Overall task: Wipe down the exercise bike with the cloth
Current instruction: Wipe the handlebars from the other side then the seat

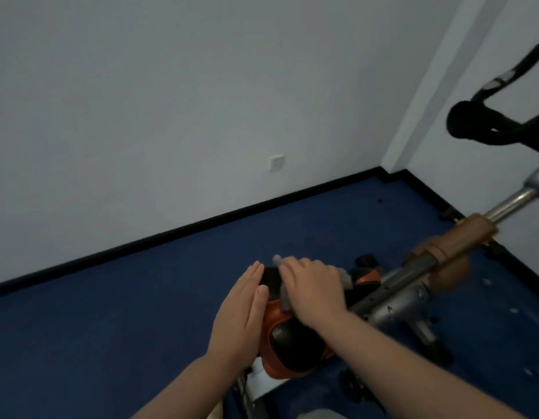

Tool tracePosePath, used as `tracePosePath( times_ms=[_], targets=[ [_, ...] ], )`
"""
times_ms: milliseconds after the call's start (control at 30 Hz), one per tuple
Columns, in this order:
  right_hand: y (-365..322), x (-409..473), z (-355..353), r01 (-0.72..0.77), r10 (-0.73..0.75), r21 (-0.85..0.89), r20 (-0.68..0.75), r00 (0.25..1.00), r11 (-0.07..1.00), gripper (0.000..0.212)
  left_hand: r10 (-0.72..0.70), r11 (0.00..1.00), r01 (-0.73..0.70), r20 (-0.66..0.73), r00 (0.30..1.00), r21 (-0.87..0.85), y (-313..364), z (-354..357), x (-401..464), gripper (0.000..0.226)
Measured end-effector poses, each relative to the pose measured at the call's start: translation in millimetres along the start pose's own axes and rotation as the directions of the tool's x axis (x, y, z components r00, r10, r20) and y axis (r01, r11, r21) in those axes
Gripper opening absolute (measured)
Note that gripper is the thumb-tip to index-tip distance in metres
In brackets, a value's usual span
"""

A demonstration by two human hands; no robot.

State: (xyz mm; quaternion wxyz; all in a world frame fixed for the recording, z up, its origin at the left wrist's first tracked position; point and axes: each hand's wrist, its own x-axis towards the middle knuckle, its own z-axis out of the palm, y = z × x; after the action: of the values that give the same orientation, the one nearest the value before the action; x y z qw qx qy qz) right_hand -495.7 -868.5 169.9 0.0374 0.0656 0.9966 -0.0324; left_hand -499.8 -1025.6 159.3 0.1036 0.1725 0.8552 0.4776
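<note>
No writing on the exercise bike (pixel 413 285) can be read. Its frame runs from the orange-and-black saddle (pixel 292 340) near the person up and right toward the black handlebars (pixel 504 122). The right hand (pixel 313 288) lies palm-down on the saddle, fingers loosely bent over a grey cloth (pixel 284 300). The left hand (pixel 247 309) rests flat against the saddle's left side, fingers straight and together.
</note>
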Motion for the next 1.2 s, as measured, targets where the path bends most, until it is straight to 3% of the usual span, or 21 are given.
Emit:
tracePosePath(
  times_ms=[67, 133, 233, 333, 467, 567, 667, 767, 833, 967, 1100, 1200],
  targets=[
    [-19.1, -25.5, 8.2, -0.042, 0.055, 0.116, -0.111, 0.992, 0.992, 0.046, 0.042, 0.999, -0.043, 0.08, 0.996, 0.011, 1.7, -2.0, 12.3, 0.053],
    [-14.4, -46.3, 11.7, -0.072, 0.093, 0.22, -0.084, 0.992, 0.973, 0.053, 0.092, 0.994, -0.1, 0.143, 0.985, 0.047, 1.1, -4.2, 24.9, 0.055],
    [22.0, -54.1, 18.2, -0.233, 0.234, 0.186, 0.018, 0.972, 0.955, 0.058, 0.175, 0.968, -0.208, 0.215, 0.961, 0.139, 3.0, -5.4, 47.6, 0.067],
    [54.3, -30.0, 12.5, -0.388, 0.387, 0.129, 0.035, 0.922, 0.913, 0.051, 0.244, 0.935, -0.293, 0.235, 0.941, 0.201, 9.2, 2.5, 70.1, 0.055],
    [40.5, -9.4, 12.9, -0.566, 0.564, 0.167, 0.065, 0.824, 0.807, 0.05, 0.167, 0.952, -0.229, 0.28, 0.945, 0.205, 3.9, 11.3, 80.1, 0.039],
    [-1.6, -34.0, 26.9, -0.573, 0.604, 0.32, 0.006, 0.797, 0.754, 0.058, 0.128, 0.937, -0.215, 0.303, 0.944, 0.276, -0.9, 13.0, 82.4, 0.035],
    [8.5, -29.0, 28.2, -0.597, 0.63, 0.326, 0.008, 0.777, 0.733, 0.061, 0.134, 0.93, -0.227, 0.307, 0.942, 0.289, 0.9, 13.9, 85.7, 0.029],
    [29.2, -5.5, 14.0, -0.713, 0.786, 0.474, 0.069, 0.615, 0.517, 0.054, 0.15, 0.93, -0.243, 0.318, 0.936, 0.277, 1.4, 13.4, 86.2, 0.029],
    [21.8, 0.3, 9.5, -0.741, 0.818, 0.527, 0.139, 0.558, 0.416, 0.055, 0.154, 0.93, -0.251, 0.334, 0.93, 0.27, 0.0, 11.8, 87.9, 0.03],
    [-30.6, -23.1, 15.4, -0.738, 0.805, 0.512, 0.141, 0.577, 0.439, 0.064, 0.18, 0.925, -0.285, 0.369, 0.912, 0.252, -4.3, 12.4, 91.7, 0.03],
    [-87.0, -59.1, 20.7, -0.745, 0.764, 0.4, 0.148, 0.628, 0.534, 0.064, 0.212, 0.926, -0.313, 0.395, 0.894, 0.213, -5.9, 13.2, 93.4, 0.031],
    [-83.6, -60.9, 14.3, -0.759, 0.75, 0.381, 0.209, 0.628, 0.529, 0.062, 0.229, 0.918, -0.334, 0.405, 0.885, 0.212, -5.2, 11.5, 95.2, 0.031]
  ],
)
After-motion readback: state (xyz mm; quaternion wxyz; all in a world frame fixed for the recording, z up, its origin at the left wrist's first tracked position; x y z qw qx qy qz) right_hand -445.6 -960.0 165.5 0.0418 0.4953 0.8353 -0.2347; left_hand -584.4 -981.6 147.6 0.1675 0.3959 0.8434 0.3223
